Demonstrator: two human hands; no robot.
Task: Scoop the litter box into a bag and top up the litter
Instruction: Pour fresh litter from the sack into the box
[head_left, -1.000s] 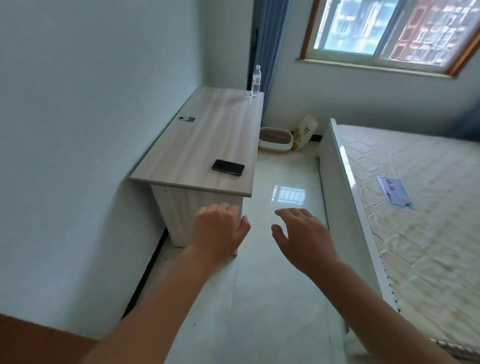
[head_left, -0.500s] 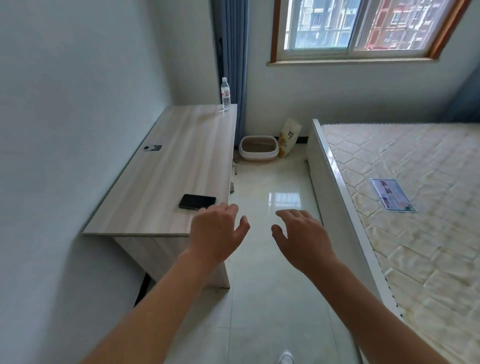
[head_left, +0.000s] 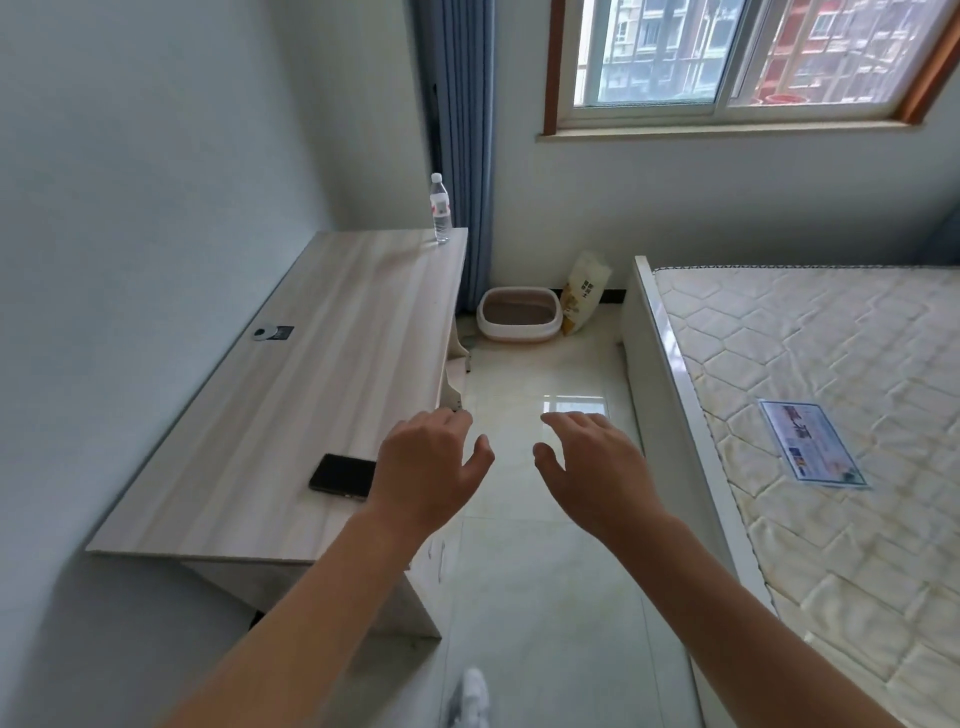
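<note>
Taking up the right side, a bare mattress (head_left: 831, 441) is lying on its white bed frame with a printed label (head_left: 810, 442) on top. Running along the left wall, the wood-grain surface (head_left: 291, 415) is carrying a black phone (head_left: 343, 476) near its near right edge and a water bottle (head_left: 440, 208) standing upright at its far right corner. Both arms are reaching forward over the tiled floor (head_left: 540, 571); left hand (head_left: 426, 467) and right hand (head_left: 597, 467) are both open, fingers spread, gripping nothing. Litter box (head_left: 519, 314) is sitting on the floor by the far wall under the window, litter bag (head_left: 583, 292) leaning just beside its right side.
</note>
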